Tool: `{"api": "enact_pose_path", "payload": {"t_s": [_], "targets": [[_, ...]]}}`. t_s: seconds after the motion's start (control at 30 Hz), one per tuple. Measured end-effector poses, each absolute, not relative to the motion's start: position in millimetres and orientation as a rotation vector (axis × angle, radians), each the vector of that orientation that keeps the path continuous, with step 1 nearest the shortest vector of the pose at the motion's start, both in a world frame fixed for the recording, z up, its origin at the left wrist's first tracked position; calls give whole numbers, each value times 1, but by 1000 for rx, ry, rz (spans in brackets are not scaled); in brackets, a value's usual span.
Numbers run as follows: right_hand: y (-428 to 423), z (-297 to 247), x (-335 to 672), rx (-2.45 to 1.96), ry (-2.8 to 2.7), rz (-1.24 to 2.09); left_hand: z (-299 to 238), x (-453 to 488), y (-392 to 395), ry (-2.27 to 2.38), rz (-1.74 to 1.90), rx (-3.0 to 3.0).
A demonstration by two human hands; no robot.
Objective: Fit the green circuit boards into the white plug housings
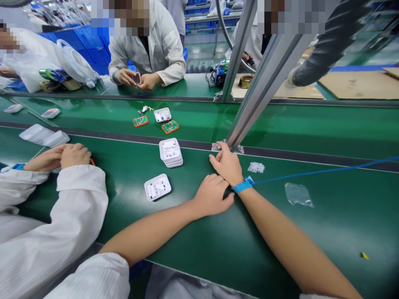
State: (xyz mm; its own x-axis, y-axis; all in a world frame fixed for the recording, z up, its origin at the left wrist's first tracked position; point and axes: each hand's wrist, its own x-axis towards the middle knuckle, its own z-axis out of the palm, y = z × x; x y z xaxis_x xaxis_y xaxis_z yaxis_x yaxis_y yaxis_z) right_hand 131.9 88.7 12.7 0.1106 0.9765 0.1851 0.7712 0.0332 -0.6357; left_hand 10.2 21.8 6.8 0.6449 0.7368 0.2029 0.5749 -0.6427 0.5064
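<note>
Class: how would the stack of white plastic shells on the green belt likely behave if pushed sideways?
The stack of white shells looks thin-walled and hollow, so probably light. Its layers sit slightly offset, so a high push might slide the top ones off. On the smooth-looking green belt, a low push would likely slide it whole.

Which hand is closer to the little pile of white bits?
Right. The right hand lies just left of the pile of white bits; the left hand sits farther off, beside the blue wrist strap.

White casing stack [170, 152] btwn lone casing [157, 187] & PCBs [170, 126]; clear bag [298, 194] apart.
</note>
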Motion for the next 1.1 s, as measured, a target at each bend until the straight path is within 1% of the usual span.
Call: {"api": "enact_pose_path", "payload": {"t_s": [0.2, 0.47, 0.63, 0.8, 0.93, 1.1], "targets": [[89, 31, 123, -2064, -1935, 313, 6, 11, 23, 1048, 613, 2439], [89, 22, 126, -2045, -1845, 324, 5, 10, 22, 1036, 611, 2462], [91, 9, 130, -1810, -1744, 379, 7, 10, 22, 1039, 576, 2470], [93, -5, 132, -1535, -1595, 317, 10, 10, 21, 1040, 552, 2456], [93, -8, 132, -1422, -1501, 300, 9, 10, 22, 1027, 539, 2456], [92, -1, 128, -1297, -1167, 232, 8, 10, 22, 1067, 509, 2518]]}}
